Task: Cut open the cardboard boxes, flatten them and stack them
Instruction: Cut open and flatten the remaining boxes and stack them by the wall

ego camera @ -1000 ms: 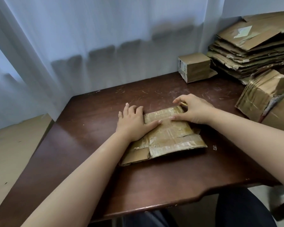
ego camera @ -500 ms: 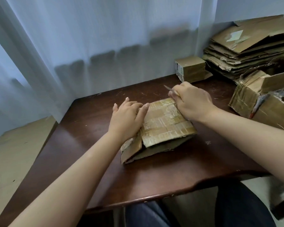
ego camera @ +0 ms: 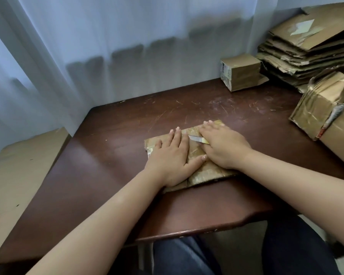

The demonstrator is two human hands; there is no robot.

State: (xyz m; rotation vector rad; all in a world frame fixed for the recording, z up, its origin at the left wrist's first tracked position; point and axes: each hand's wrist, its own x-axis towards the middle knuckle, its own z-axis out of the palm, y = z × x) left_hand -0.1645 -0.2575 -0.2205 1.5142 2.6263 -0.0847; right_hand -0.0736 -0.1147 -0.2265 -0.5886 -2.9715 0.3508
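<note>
From the head camera, your left hand [ego camera: 172,155] lies flat, fingers straight and close together, pressing the flattened cardboard box [ego camera: 199,175] on the dark wooden surface [ego camera: 107,155]. Your right hand [ego camera: 222,147] presses beside it, fingers extended, with a small knife [ego camera: 198,139] tucked under the palm. A stack of flattened cardboard [ego camera: 306,52] sits at the far right, near a small taped box [ego camera: 240,71].

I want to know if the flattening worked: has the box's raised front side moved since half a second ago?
Yes. The box now lies flat against the table, its raised side pushed down, with both hands pressing on top.
</note>
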